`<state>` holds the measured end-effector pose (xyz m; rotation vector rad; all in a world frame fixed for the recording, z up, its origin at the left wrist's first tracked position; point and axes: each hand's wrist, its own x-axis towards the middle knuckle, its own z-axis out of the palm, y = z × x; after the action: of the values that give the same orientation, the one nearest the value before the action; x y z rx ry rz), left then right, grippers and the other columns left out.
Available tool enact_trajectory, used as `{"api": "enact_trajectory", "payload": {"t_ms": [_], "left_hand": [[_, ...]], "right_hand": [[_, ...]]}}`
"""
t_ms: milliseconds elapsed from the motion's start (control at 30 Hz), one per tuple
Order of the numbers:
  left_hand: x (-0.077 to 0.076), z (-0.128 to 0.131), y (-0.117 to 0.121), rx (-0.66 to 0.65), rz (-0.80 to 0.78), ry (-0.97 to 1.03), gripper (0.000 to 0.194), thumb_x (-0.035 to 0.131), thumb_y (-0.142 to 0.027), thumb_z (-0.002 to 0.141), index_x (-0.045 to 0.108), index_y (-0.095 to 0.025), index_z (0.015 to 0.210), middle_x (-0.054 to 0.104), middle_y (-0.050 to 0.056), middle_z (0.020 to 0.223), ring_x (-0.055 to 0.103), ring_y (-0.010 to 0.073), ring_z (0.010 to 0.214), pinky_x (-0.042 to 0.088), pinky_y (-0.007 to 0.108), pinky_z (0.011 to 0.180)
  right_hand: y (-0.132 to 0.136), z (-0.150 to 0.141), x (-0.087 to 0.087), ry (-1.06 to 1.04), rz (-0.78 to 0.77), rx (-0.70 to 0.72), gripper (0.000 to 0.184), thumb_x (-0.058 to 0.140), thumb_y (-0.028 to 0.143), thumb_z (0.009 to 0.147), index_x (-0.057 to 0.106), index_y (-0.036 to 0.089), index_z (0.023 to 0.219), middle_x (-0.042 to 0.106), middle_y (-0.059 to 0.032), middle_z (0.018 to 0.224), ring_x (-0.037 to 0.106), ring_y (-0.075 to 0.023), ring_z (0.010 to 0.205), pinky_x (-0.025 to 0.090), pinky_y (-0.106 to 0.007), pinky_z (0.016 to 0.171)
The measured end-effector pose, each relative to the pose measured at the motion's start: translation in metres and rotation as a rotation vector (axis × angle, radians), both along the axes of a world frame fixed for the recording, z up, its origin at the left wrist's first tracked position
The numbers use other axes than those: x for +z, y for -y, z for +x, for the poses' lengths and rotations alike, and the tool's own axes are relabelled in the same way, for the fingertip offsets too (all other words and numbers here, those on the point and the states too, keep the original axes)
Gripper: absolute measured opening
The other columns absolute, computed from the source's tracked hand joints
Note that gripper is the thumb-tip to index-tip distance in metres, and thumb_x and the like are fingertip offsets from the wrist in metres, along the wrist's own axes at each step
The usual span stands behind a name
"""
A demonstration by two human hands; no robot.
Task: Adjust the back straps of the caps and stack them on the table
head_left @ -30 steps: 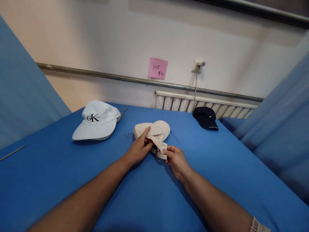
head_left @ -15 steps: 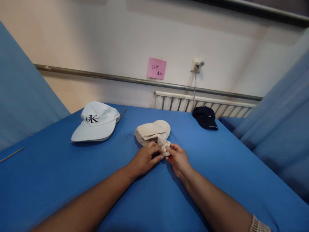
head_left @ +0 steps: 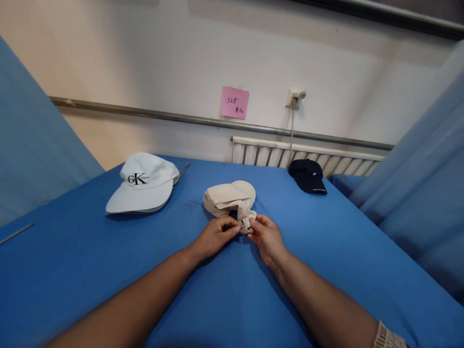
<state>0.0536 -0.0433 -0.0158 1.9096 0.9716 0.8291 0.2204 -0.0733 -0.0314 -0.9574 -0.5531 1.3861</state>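
A beige baseball cap (head_left: pixel 232 194) lies on the blue table cover (head_left: pixel 217 299), its brim pointing away and its back strap toward me. At the strap, a small metal buckle (head_left: pixel 242 224) shows between my hands. My left hand (head_left: pixel 215 235) pinches the strap just left of the buckle with thumb and forefinger. On the other side, my right hand (head_left: pixel 267 237) grips the strap end between thumb and fingers. Part of the strap is hidden behind the fingertips.
White caps (head_left: pixel 145 186) with a black logo sit stacked at the left. A dark navy cap (head_left: pixel 308 176) lies at the back right. A thin stick (head_left: pixel 16 233) is at the left edge. Behind stand a radiator (head_left: pixel 271 152) and a wall with a pink note (head_left: pixel 235 102).
My left hand has left the cap's crown and come down to the strap by the buckle. The cap's back has been turned slightly. My right hand has stayed at the strap end.
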Motion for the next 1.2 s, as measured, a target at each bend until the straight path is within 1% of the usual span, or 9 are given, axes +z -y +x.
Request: {"api": "enact_trajectory", "payload": {"t_ms": [100,200,267,433,533,800,900,1100,1200], "left_hand": [[0.001,0.0,0.001,-0.068,0.052,-0.001,0.025,0.061,-0.037,0.084,0.074,-0.018,0.095,0.067,0.006,0.094,0.061,0.0192,0.089,0.047,0.031,0.081],[0.005,0.001,0.004,-0.074,0.065,-0.025,0.023,0.062,-0.036,0.083,0.075,-0.02,0.093,0.066,0.004,0.09,0.06,0.0177,0.085,0.046,0.03,0.079],[0.007,0.002,0.006,-0.049,0.003,-0.021,0.023,0.063,-0.037,0.082,0.074,-0.018,0.088,0.065,0.003,0.082,0.057,0.0154,0.076,0.044,0.027,0.071],[0.007,0.005,0.009,-0.005,-0.252,0.082,0.032,0.062,-0.047,0.081,0.065,-0.015,0.078,0.055,-0.003,0.061,0.044,0.0094,0.052,0.034,0.022,0.05],[0.007,0.005,0.008,0.02,-0.322,0.1,0.037,0.058,-0.052,0.082,0.058,-0.016,0.071,0.048,-0.005,0.05,0.04,0.009,0.044,0.031,0.022,0.044],[0.009,0.011,0.008,0.243,-0.235,0.072,0.029,0.059,-0.045,0.075,0.054,-0.017,0.068,0.049,-0.006,0.045,0.04,0.0083,0.039,0.031,0.021,0.041],[0.01,0.013,0.011,0.263,-0.239,0.073,0.027,0.059,-0.044,0.074,0.054,-0.018,0.068,0.049,-0.006,0.044,0.041,0.0082,0.038,0.032,0.02,0.041],[0.012,0.014,0.014,0.233,-0.244,0.078,0.028,0.062,-0.045,0.074,0.055,-0.018,0.07,0.051,-0.006,0.044,0.044,0.0093,0.038,0.033,0.02,0.042],[0.01,0.014,0.012,0.26,-0.243,0.077,0.029,0.06,-0.046,0.075,0.052,-0.019,0.069,0.051,-0.006,0.044,0.044,0.0097,0.038,0.033,0.021,0.041]], "right_hand": [[0.0,0.0,0.0,0.002,-0.011,-0.003,0.043,0.088,0.036,0.056,0.065,0.015,0.085,0.069,-0.0014,0.073,0.057,-0.0081,0.056,0.047,-0.017,0.049],[0.0,0.0,0.001,-0.004,-0.011,-0.002,0.044,0.089,0.036,0.055,0.065,0.015,0.086,0.068,-0.001,0.072,0.056,-0.0074,0.054,0.048,-0.018,0.049],[-0.001,0.0,0.001,-0.006,-0.003,-0.004,0.043,0.089,0.035,0.056,0.065,0.015,0.085,0.068,-0.0002,0.071,0.055,-0.0067,0.053,0.048,-0.018,0.05],[0.0,0.0,0.001,-0.007,0.011,-0.008,0.042,0.089,0.034,0.057,0.064,0.014,0.085,0.067,-0.0003,0.073,0.056,-0.0068,0.053,0.049,-0.019,0.05],[0.001,-0.001,0.002,-0.005,0.01,-0.008,0.043,0.089,0.033,0.057,0.064,0.014,0.086,0.067,0.0,0.074,0.057,-0.007,0.054,0.05,-0.019,0.05],[0.004,-0.006,0.005,-0.005,0.02,-0.014,0.044,0.09,0.035,0.054,0.063,0.015,0.084,0.065,0.0019,0.071,0.058,-0.0074,0.053,0.051,-0.02,0.049],[0.004,-0.007,0.004,-0.004,0.017,-0.014,0.043,0.089,0.034,0.055,0.063,0.015,0.083,0.065,0.0013,0.072,0.057,-0.0075,0.053,0.051,-0.02,0.049],[0.003,-0.007,0.003,0.009,0.025,-0.015,0.041,0.088,0.034,0.058,0.065,0.015,0.085,0.066,0.0005,0.073,0.059,-0.0084,0.055,0.052,-0.021,0.051],[0.003,-0.007,0.003,0.006,0.029,-0.016,0.042,0.088,0.035,0.057,0.064,0.015,0.085,0.067,0.0002,0.074,0.059,-0.0085,0.055,0.052,-0.021,0.052]]}}
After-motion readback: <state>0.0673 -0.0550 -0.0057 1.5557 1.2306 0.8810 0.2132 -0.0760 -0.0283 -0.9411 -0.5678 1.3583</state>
